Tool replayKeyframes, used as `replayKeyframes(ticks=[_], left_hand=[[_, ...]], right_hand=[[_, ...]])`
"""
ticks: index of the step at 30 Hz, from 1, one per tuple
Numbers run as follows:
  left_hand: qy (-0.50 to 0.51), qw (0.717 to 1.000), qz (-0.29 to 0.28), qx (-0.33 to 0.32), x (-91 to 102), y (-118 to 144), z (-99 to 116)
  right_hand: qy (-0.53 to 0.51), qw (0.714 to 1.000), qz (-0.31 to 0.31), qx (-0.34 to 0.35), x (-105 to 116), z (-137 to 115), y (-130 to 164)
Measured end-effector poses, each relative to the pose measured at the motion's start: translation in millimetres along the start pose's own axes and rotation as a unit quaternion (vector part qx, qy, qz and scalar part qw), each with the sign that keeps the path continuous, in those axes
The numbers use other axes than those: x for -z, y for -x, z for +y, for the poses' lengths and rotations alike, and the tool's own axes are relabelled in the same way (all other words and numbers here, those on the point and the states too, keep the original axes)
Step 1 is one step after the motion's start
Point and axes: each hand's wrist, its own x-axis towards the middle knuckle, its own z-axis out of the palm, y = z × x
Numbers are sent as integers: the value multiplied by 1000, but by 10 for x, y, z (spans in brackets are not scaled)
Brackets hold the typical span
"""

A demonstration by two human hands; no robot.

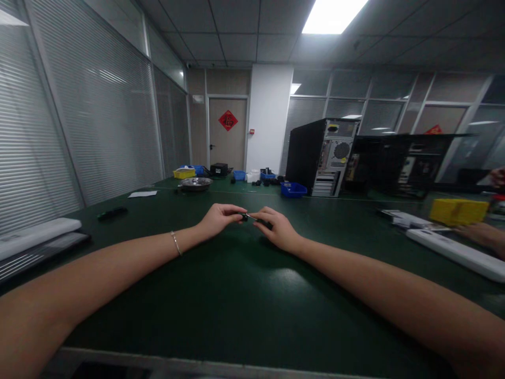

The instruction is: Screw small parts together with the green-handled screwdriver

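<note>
Over the middle of the green table [221,305], my left hand [219,220] pinches a small black part [244,216] between thumb and fingertips. The part's exact kind is too small to make out. My right hand [279,230] is closed on a screwdriver [251,216], whose thin metal shaft points left and meets the black part. Most of its dark handle is hidden by my fingers. Both hands are close together, a little above the tabletop.
Behind my hands are a metal dish [196,183], a blue bin [293,190] and a black computer tower [311,155]. A dark tool [112,213] lies left. At right, another person's hand [483,233] is near a yellow bin [457,211] and a long white bar [453,252].
</note>
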Motion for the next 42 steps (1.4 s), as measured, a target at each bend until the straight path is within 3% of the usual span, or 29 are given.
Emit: replayKeyframes(ticks=[10,19,21,23,27,33,42], left_hand=[[118,992,-8,52,-15,7,-8],[86,995,12,52,47,-22,-34],[52,997,-20,50,57,-14,-46],[-6,995,-90,38,47,1,-37],[-147,964,-221,-31,-5,34,32],[-266,930,-232,-104,-37,54,72],[-231,949,-216,-21,-33,86,150]], right_hand=[[-17,1000,16,3,-4,2,-6],[-11,999,31,-21,-8,0,-17],[-15,999,35,-25,-6,1,-18],[-17,999,33,-27,-3,-3,-17],[-16,999,28,-26,-2,-13,-13],[-14,999,23,-20,0,-10,-12],[-31,999,-21,-29,24,-18,-21]])
